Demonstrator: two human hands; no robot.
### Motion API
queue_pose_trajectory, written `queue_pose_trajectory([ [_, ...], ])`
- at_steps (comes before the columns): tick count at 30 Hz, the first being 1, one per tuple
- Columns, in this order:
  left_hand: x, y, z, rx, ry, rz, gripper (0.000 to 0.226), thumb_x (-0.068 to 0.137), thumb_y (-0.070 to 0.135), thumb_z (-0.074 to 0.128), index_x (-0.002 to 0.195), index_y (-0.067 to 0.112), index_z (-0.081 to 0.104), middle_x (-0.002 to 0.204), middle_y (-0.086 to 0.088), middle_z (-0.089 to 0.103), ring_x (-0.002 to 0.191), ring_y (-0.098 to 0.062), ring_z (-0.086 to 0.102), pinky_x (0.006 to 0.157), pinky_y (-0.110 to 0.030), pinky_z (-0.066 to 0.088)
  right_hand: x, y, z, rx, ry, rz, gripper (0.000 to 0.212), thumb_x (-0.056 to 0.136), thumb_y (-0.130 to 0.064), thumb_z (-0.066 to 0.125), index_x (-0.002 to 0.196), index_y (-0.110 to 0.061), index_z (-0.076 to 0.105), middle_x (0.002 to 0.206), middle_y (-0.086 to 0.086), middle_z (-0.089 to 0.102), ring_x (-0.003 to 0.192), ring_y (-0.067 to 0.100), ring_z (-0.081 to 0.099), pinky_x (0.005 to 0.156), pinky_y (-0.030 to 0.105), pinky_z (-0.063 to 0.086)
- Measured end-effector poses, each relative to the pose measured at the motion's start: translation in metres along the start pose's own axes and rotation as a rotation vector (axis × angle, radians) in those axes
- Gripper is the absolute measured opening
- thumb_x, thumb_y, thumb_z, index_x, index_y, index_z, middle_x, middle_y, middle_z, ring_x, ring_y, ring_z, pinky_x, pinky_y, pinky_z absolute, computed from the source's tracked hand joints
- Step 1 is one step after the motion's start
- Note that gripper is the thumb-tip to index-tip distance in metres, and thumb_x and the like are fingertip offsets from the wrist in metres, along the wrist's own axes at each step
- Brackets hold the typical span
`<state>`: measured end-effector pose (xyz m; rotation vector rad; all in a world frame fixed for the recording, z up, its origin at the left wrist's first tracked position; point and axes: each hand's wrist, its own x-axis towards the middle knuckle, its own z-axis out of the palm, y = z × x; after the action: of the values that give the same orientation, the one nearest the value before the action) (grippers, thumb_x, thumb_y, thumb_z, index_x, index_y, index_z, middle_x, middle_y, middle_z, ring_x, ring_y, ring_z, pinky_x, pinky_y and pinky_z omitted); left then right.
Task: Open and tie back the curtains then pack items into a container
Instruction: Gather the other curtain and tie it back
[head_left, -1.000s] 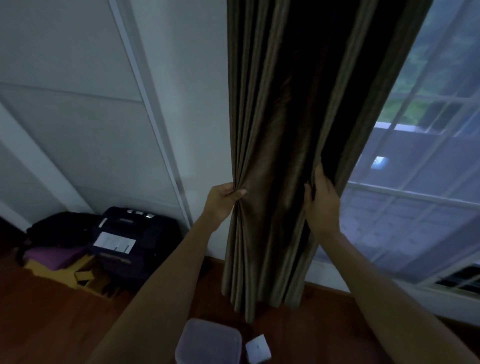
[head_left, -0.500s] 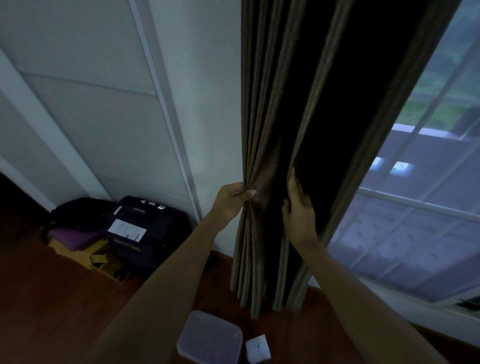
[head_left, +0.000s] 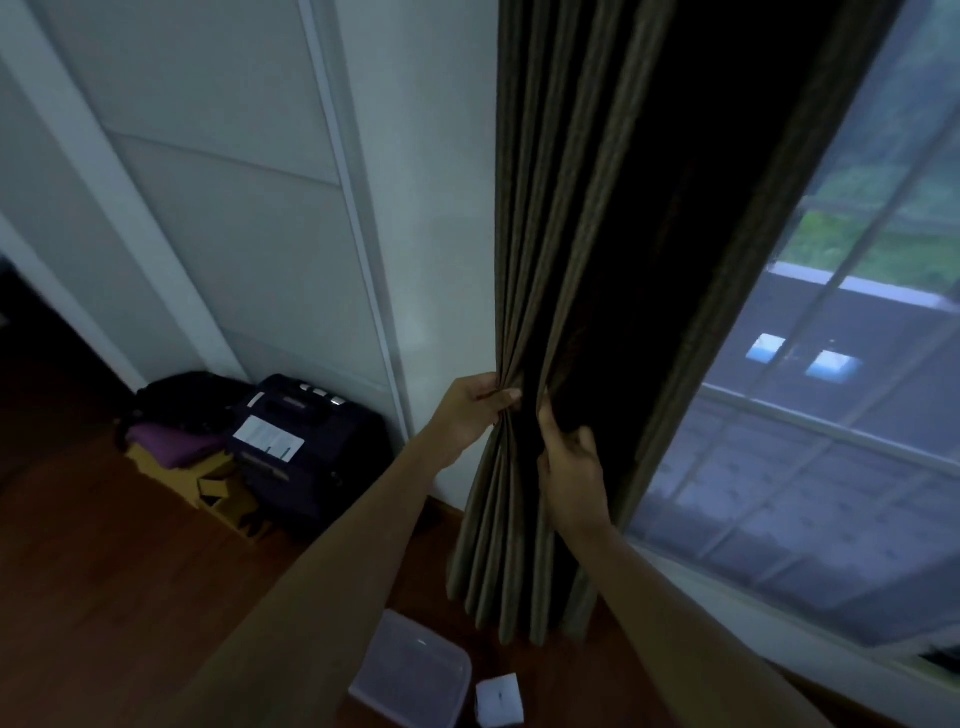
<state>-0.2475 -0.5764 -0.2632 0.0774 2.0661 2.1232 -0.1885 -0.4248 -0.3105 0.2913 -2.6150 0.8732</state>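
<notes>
Curtain fabric, dark and heavy, hangs in long folds from high above the fingers down to the floor below them. It is drawn to one side, so the window is uncovered to the right of the fingers. Well below the fingers, on the wooden floor, lies a clear plastic container; I cannot tell if it has a lid on.

The left hand pinches the left edge of the gathered folds, with its fingers curled and the thumb pressed against them. The right hand is just beside it, a little lower, and its fingers are curled around the folds on the right of the bunch. The fabric is squeezed between the two hands. A small white box stands just to the right of the container.

I judge that the step in hand is the gathering of the curtain, before the tying. No band or hook is visible near the fingers. The next move probably calls for one hand to hold the whole bunch alone while the other looks for a tie. The packing is not yet begun.
</notes>
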Motion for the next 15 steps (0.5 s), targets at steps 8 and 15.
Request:
queue_pose_trajectory([
  [8,-0.017,-0.001,0.027,-0.006,0.005,-0.009,0.02,0.095,0.004,0.053,0.093,0.014,0.07,0.09,0.003,0.071,0.084,-0.007,0.066,0.079,-0.017,0.052,-0.014,0.009,-0.004,-0.101,0.012,-0.139,0.078,0.091,-0.01,0.055,0.15,-0.023,0.005,0.097,0.027,0.059,0.086,0.032,0.064,0.073,0.042,0.058],
  [15,-0.025,0.0,0.04,0.303,0.052,0.062,0.021,0.084,0.022,0.071,0.101,0.01,0.072,0.097,-0.002,0.073,0.088,-0.009,0.067,0.075,-0.016,0.051,-0.038,0.014,0.003,-0.017,-0.173,0.066,0.049,0.099,-0.037,0.032,0.146,-0.025,0.035,0.137,0.014,0.048,0.121,0.03,0.05,0.095,0.035,0.044],
])
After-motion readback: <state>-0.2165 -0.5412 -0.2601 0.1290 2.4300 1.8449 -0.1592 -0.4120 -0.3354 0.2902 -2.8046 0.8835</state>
